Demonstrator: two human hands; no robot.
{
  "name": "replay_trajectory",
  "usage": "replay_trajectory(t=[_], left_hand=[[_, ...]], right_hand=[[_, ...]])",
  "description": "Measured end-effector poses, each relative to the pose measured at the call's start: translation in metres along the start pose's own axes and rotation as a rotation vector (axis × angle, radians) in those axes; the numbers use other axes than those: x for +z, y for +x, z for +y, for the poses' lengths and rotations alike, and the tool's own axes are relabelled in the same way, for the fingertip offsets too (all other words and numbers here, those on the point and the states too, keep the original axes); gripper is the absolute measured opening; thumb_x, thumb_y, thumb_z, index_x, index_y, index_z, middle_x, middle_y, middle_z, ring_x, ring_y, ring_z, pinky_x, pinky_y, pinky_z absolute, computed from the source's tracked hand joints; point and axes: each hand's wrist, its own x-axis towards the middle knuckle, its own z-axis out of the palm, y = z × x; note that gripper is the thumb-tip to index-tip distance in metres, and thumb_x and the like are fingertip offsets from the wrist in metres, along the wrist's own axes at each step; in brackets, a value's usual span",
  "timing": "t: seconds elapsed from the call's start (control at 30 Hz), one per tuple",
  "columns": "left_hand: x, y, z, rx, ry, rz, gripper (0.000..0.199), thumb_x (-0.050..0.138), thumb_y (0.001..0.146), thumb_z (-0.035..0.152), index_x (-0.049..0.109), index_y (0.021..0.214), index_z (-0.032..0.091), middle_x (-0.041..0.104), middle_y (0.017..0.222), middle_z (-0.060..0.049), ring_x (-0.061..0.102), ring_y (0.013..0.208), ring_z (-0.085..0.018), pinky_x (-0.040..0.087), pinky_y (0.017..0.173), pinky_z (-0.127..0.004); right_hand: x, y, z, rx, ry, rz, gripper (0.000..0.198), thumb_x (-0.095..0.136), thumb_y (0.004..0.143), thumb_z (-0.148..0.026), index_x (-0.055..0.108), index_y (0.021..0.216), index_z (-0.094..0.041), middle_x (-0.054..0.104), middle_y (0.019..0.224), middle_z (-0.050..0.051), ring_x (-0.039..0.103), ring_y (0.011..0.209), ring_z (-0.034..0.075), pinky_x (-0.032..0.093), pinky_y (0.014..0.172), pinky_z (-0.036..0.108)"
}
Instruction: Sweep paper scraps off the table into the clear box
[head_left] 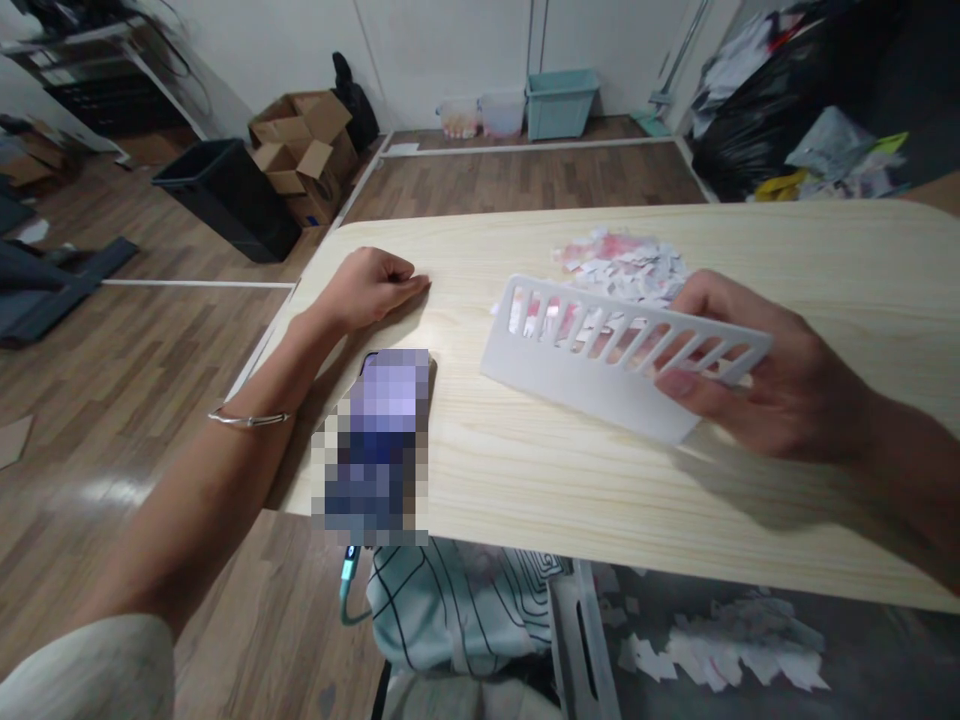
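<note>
My right hand point(772, 380) grips a white slotted plastic panel point(577, 385) by its right end, fingers behind and thumb in front. The panel stands tilted over the pale wood-grain table point(510, 490), with a row of slanted slots along its upper part. Right behind it lies a heap of small white and pink paper scraps point(630, 265), partly seen through the slots. On the table's left side rests my left hand point(375, 287), closed, with no object visible in it. Near that forearm lies a phone point(386, 440), its screen blurred out, with a teal cable point(349, 570) plugged in.
Below the table's front edge, a grey drawer point(581, 640) holds more paper scraps point(742, 640). A patterned cloth point(457, 605) lies beside it. Beyond the table stand a black bin point(232, 200), cardboard boxes point(304, 150), a teal tub point(561, 105) and black bags point(780, 100).
</note>
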Motion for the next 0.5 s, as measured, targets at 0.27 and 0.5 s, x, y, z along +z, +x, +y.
replay_trajectory(t=[0.27, 0.5], left_hand=[[0.000, 0.001, 0.001, -0.033, 0.030, -0.026, 0.054, 0.061, 0.093, 0.044, 0.032, 0.053, 0.024, 0.028, 0.047, 0.004, 0.025, 0.056, -0.014, 0.019, 0.064, -0.037], [-0.002, -0.001, 0.006, -0.047, 0.026, -0.017, 0.054, 0.061, 0.091, 0.044, 0.032, 0.050, 0.024, 0.030, 0.046, 0.003, 0.027, 0.055, -0.014, 0.021, 0.064, -0.037]], right_hand=[[0.001, -0.002, 0.002, -0.144, -0.056, -0.113, 0.023, 0.064, 0.096, -0.016, 0.063, 0.115, -0.029, 0.059, 0.109, 0.007, 0.064, 0.101, 0.024, 0.061, 0.089, 0.039], [0.009, -0.001, -0.003, -0.003, 0.058, 0.052, 0.013, 0.074, 0.094, -0.017, 0.081, 0.094, -0.028, 0.080, 0.084, -0.001, 0.076, 0.071, 0.017, 0.062, 0.067, 0.029]])
